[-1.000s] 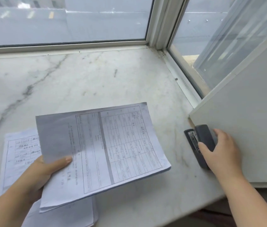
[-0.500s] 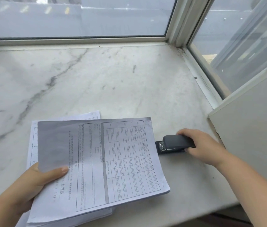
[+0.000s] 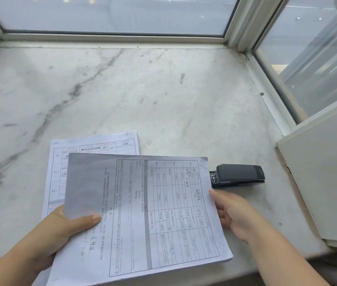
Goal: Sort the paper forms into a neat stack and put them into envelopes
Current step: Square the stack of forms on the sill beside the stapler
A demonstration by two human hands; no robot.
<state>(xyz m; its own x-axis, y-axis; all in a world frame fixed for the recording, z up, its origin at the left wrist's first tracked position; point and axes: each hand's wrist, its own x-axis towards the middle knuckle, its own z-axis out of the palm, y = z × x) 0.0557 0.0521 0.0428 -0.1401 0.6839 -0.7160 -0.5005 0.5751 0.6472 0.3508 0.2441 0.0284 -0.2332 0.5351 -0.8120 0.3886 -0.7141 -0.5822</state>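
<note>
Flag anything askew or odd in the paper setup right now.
The held stack of forms sits rotated against the forms lying flat on the marble sill, so the edges don't line up. Left hand grips it, right hand at its edge. A stapler lies beside it. No envelopes in view.

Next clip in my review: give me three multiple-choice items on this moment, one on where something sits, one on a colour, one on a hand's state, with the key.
1. Where does the stapler lie?
A. on the lower forms
B. on the marble sill, just right of the held stack's far right corner
C. in the right hand

2. What colour is the stapler?
A. dark grey
B. red
C. white

3. What is the left hand doing?
A. lying flat on the sill
B. gripping the stapler
C. holding the held stack, thumb on top

Key: 1 B, it rests on the marble sill, apart from the right hand; 2 A, its casing is dark grey; 3 C, the thumb presses the top sheet.
</note>
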